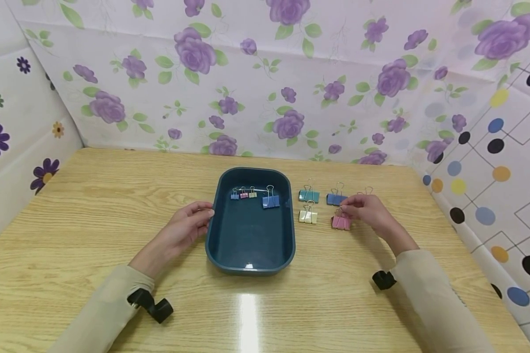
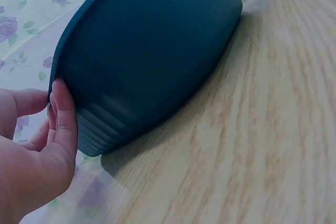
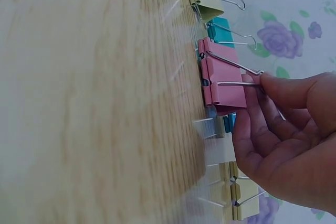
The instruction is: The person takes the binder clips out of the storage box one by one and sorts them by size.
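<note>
My right hand [image 1: 375, 214] pinches the wire handles of a pink binder clip [image 3: 224, 74] between thumb and fingers. In the head view this pink clip stands at the front of a group of binder clips on the table. My left hand [image 1: 178, 233] grips the left rim of a dark teal plastic tray [image 1: 212, 240], as the left wrist view shows. Inside the tray, toward its far end, lie a larger blue binder clip [image 1: 271, 201] and three small ones: blue [image 1: 234, 196], pink [image 1: 244, 195] and pale yellow [image 1: 252, 195].
Right of the tray lie a teal clip [image 1: 309, 196], a pale yellow clip [image 1: 308, 216] and a blue clip [image 1: 335, 199]. Another yellow clip [image 3: 239, 192] sits beyond my right hand, mostly hidden in the head view. Floral cloth [image 1: 247, 98] hangs behind the wooden table [image 1: 115, 196].
</note>
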Action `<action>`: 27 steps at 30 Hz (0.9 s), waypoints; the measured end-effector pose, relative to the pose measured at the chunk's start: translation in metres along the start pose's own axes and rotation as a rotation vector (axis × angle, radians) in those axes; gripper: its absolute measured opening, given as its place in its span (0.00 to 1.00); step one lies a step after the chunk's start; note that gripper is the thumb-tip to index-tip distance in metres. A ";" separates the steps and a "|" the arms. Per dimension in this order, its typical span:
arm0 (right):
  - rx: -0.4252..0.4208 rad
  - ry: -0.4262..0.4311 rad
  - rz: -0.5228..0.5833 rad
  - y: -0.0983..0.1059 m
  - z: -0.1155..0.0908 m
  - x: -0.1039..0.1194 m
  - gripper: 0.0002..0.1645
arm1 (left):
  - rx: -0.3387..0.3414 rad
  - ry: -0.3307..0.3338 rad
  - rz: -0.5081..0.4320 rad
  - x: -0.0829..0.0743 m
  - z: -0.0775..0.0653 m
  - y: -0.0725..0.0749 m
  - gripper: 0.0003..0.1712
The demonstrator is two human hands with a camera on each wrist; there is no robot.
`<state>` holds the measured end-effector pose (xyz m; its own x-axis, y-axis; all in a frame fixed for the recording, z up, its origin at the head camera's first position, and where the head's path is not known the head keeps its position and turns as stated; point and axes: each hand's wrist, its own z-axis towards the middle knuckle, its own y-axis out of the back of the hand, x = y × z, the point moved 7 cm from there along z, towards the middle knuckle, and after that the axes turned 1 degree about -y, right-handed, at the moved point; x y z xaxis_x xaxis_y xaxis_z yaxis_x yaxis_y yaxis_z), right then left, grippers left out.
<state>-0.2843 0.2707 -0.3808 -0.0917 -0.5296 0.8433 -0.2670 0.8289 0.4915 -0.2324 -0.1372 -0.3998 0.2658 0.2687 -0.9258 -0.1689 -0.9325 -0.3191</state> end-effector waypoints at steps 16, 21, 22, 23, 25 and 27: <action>0.011 0.027 0.047 -0.003 0.005 -0.005 0.18 | 0.002 -0.002 0.009 -0.001 -0.001 0.001 0.12; 0.015 0.031 0.072 -0.004 0.004 -0.003 0.18 | 0.003 -0.007 0.009 0.000 -0.001 0.001 0.12; 0.016 0.030 0.071 -0.003 0.004 -0.003 0.18 | 0.005 -0.006 0.010 0.000 -0.001 0.001 0.12; 0.016 0.026 0.076 -0.003 0.003 -0.002 0.19 | 0.006 -0.007 0.009 0.000 -0.001 0.001 0.12; 0.011 0.022 0.070 -0.002 0.002 -0.001 0.20 | 0.003 -0.006 0.007 0.001 -0.001 0.001 0.12; -0.005 0.017 0.042 0.000 0.001 0.000 0.21 | 0.005 -0.009 0.006 0.000 -0.001 0.001 0.12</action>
<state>-0.2856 0.2706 -0.3807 -0.0867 -0.4914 0.8666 -0.2587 0.8512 0.4567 -0.2318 -0.1378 -0.4002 0.2565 0.2649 -0.9295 -0.1758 -0.9329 -0.3143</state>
